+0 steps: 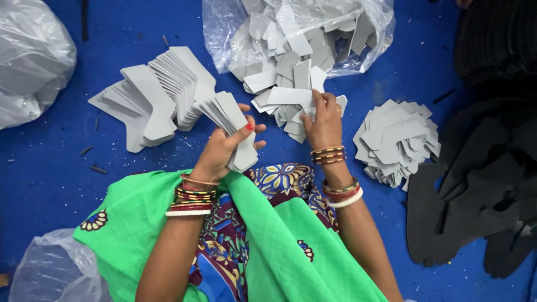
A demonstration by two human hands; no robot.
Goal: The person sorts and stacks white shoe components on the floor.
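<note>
A fanned stack of grey cut pieces (232, 126) is gripped in the left hand (221, 148), fingers closed around its lower end, thumb pressed across the front; the stack is held above the person's lap, near the middle of the view. The right hand (321, 120) rests on a loose heap of grey pieces (291, 103) spilling from the mouth of a clear plastic bag (296, 33), its fingers curled down and closed on one of the top pieces. The two hands are near each other but apart.

Just left of the held stack lies a larger fanned pile of the same angled grey pieces (156, 98), on the blue floor (50, 168); its right edge is just beside the held stack. To the right of the right hand, a smaller round pile of grey pieces (397, 140) lies on the floor. Further right, dark sheet pieces (481, 184) overlap in a heap at the frame's edge.

Both wrists carry bangles (193, 201). A green cloth (268, 240) and patterned fabric cover the lap below the hands. Another clear plastic bag (31, 59) sits at upper left, and a crumpled one (53, 268) at lower left.
</note>
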